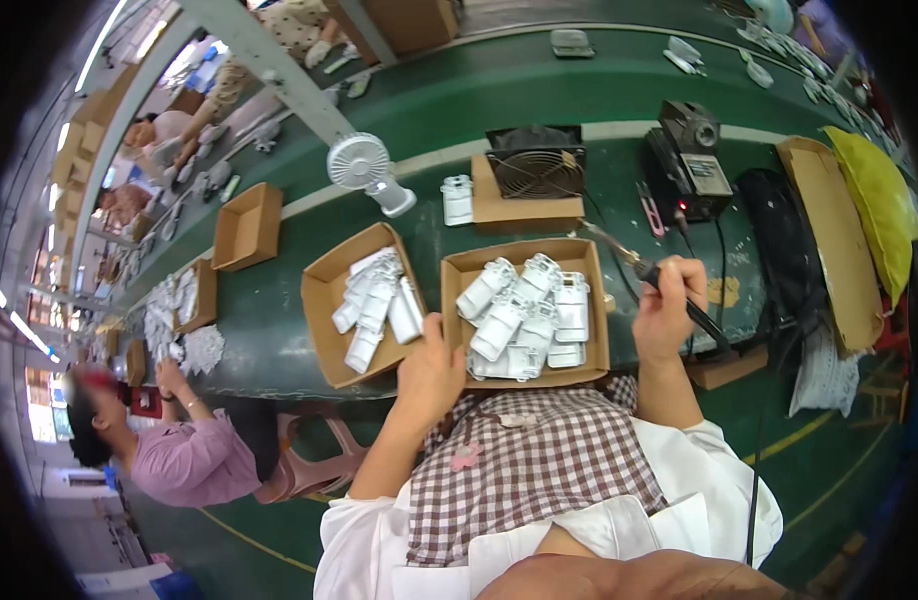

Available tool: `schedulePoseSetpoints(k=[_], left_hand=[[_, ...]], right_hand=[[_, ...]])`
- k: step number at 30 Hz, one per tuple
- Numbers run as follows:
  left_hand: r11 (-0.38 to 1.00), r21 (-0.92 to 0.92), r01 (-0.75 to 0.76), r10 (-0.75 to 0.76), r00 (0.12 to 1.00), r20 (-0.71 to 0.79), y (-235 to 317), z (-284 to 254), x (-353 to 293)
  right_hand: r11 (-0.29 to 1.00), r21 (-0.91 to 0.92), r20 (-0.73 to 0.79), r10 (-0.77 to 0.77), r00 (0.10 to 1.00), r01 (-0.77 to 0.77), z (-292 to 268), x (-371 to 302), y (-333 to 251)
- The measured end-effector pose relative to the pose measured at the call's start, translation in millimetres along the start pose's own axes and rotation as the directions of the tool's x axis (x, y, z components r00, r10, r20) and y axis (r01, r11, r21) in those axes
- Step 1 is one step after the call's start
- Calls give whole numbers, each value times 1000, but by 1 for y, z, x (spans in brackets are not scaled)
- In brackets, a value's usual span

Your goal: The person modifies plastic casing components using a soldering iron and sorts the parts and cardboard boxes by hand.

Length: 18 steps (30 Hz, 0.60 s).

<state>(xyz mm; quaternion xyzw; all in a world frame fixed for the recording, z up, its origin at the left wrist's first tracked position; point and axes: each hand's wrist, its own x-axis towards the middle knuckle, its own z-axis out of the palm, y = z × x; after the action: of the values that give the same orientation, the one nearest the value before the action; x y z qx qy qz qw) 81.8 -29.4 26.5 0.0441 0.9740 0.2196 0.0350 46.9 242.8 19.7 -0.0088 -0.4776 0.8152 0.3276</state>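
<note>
My right hand (pixel 669 310) is closed round the black handle of a soldering iron (pixel 695 315), its metal tip pointing up and left. My left hand (pixel 432 372) grips the near left corner of a cardboard box (pixel 601 345), its fingers partly hidden by the wall. Inside that box lie several white plastic housings (pixel 515 318), piled over one another. Just left of my left hand, a second cardboard box (pixel 329 350) holds more white plastic parts (pixel 369 300). The soldering station (pixel 691 170), with a red light lit, stands beyond my right hand.
A black square fan (pixel 535 165) sits on cardboard behind the near box, beside a single white housing (pixel 458 201). A small white fan (pixel 361 163) and pink-handled tweezers (pixel 649 210) are near. A co-worker (pixel 184 450) sits at left; a yellow bag (pixel 874 205) lies at right.
</note>
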Motion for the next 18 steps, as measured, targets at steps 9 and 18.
schedulePoseSetpoints(k=[9, 18], left_hand=[[946, -317, -66, 79, 997, 27, -14, -37, -9], [798, -601, 52, -54, 998, 15, 18, -190, 55]], right_hand=[[994, -8, -118, -106, 987, 105, -21, 16, -19], [975, 22, -201, -211, 957, 220, -40, 35, -38]])
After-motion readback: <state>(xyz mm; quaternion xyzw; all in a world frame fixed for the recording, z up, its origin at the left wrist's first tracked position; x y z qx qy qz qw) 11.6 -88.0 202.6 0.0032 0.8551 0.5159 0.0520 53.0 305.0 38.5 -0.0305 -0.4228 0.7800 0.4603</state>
